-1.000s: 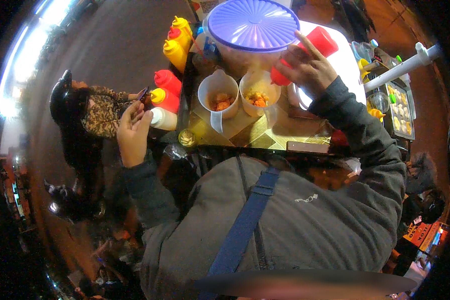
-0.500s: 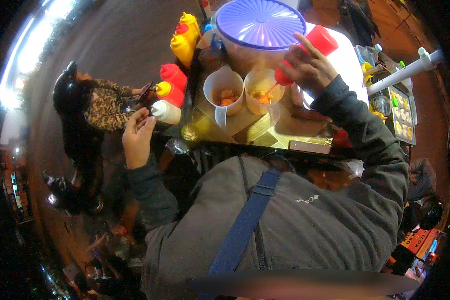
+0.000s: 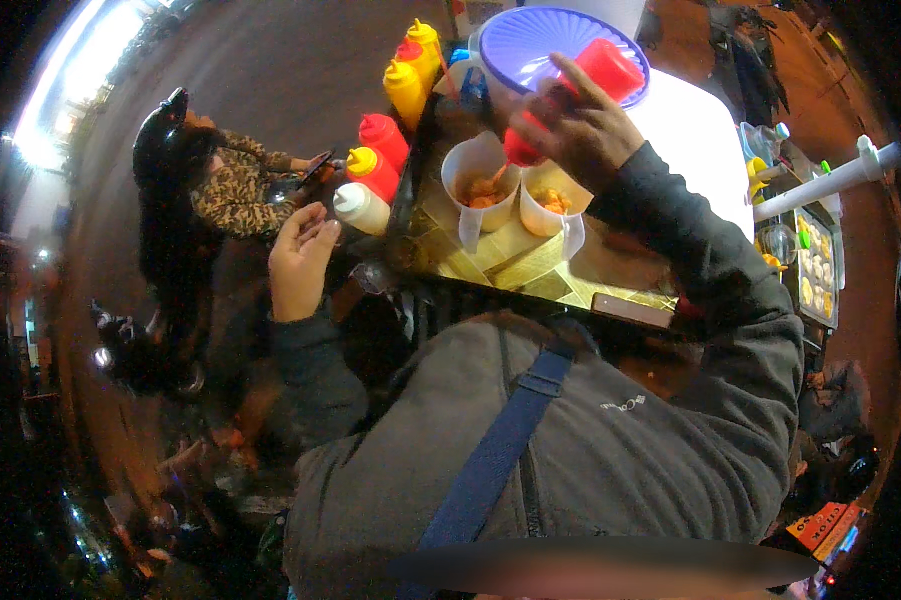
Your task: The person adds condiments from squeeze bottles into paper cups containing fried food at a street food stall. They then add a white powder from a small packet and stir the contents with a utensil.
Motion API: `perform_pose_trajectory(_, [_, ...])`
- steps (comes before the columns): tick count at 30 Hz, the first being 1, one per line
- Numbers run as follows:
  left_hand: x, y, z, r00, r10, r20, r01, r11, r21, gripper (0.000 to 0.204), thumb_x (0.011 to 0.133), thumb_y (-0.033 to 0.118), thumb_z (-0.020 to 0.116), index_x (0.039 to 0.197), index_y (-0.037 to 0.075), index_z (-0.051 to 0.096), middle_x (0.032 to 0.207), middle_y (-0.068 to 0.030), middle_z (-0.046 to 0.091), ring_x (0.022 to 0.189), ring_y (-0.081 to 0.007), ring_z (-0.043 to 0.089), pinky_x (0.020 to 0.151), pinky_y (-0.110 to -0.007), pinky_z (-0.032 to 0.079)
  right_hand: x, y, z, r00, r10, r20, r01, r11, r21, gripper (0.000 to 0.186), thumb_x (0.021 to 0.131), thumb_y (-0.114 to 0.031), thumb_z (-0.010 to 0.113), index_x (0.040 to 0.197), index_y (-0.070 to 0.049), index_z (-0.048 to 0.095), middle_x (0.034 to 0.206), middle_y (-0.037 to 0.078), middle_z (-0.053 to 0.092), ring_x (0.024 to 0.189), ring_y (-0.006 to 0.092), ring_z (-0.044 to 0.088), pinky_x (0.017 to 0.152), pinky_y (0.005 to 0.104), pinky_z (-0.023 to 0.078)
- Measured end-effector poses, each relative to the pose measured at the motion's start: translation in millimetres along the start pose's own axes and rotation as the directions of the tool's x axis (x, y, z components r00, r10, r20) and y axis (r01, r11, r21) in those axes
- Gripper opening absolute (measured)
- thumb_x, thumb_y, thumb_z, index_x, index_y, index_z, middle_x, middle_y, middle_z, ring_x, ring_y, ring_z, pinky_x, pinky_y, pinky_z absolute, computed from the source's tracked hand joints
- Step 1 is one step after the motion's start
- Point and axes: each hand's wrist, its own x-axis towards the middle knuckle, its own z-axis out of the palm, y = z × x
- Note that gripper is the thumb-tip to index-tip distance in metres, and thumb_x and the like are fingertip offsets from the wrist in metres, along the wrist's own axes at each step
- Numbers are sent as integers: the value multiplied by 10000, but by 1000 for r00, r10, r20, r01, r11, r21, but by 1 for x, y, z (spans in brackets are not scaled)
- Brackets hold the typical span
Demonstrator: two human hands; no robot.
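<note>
My right hand (image 3: 595,130) is shut on a red squeeze bottle (image 3: 610,72), tilted nozzle-down over the left of two translucent handled jugs (image 3: 477,160) (image 3: 558,220). Red sauce runs toward the orange-red food inside it; the right jug holds similar food. My left hand (image 3: 302,250) is raised with fingers loosely bent and apart, nothing visible in it, just left of a white squeeze bottle (image 3: 362,208). Red (image 3: 382,142) and yellow (image 3: 405,95) squeeze bottles stand along the left side of the tray (image 3: 540,285). A large purple-lidded container (image 3: 530,45) is behind the jugs.
A person in camouflage (image 3: 232,195) holding a phone-like object is at the left beside a dark motorbike. At the right are a white board (image 3: 710,160), a white pipe (image 3: 810,190) and a sectioned pan of food (image 3: 815,275). Other people are behind at the lower right.
My right hand with the red bottle has swung left, its nozzle moving from the right jug over to the left one. My left hand has shifted slightly; the whole view has shifted too.
</note>
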Motion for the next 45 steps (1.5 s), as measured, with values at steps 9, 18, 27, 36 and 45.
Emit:
perform_pose_trajectory(9, [-17, 3, 1, 998, -30, -62, 34, 997, 74, 428, 894, 116, 735, 1249, -63, 576, 1178, -128, 633, 1021, -136, 614, 876, -266, 519, -1, -7, 19, 1000, -11, -19, 12, 997, 71, 233, 789, -143, 599, 1019, -156, 627, 1138, 68, 639, 1156, 236, 599, 1235, 509, 207])
perform_pose_trajectory(18, [-22, 30, 49, 987, 14, 162, -44, 983, 181, 478, 881, 133, 742, 1297, -12, 558, 1140, -98, 629, 929, -118, 625, 856, -260, 529, -20, -9, -20, 914, 326, 242, -377, 903, 205, 446, 749, -160, 720, 1184, -141, 621, 1142, 143, 639, 1100, 302, 592, 1078, 487, 401])
perform_pose_trajectory(27, [-6, 59, 140, 963, 179, 202, -123, 957, -263, 695, 798, 225, 837, 1332, 30, 438, 1236, -124, 568, 1101, -182, 588, 929, -339, 509, 4, -83, -50, 834, 472, 284, -494, 410, 767, 729, 706, -238, 839, 1338, -52, 527, 1222, 201, 602, 1111, 388, 586, 952, 471, 473])
perform_pose_trajectory(36, [140, 75, 37, 840, 454, -296, -459, 887, 58, 616, 767, 202, 862, 1250, 55, 510, 1159, -100, 621, 1012, -189, 634, 872, -354, 542, -67, -65, -61, 592, 771, 233, -686, 331, 648, 576, 815, -177, 763, 1343, -61, 564, 1340, 198, 563, 1202, 375, 557, 1030, 438, 440])
perform_pose_trajectory(45, [224, 17, 51, 876, 480, 49, -446, 769, 459, 591, 728, 244, 869, 1205, 81, 561, 1121, -107, 671, 1032, -228, 663, 909, -363, 531, -139, -109, -29, 498, 748, 438, -787, 179, 590, 476, 848, -181, 712, 1284, -32, 592, 1311, 201, 584, 1188, 385, 563, 1021, 442, 441])
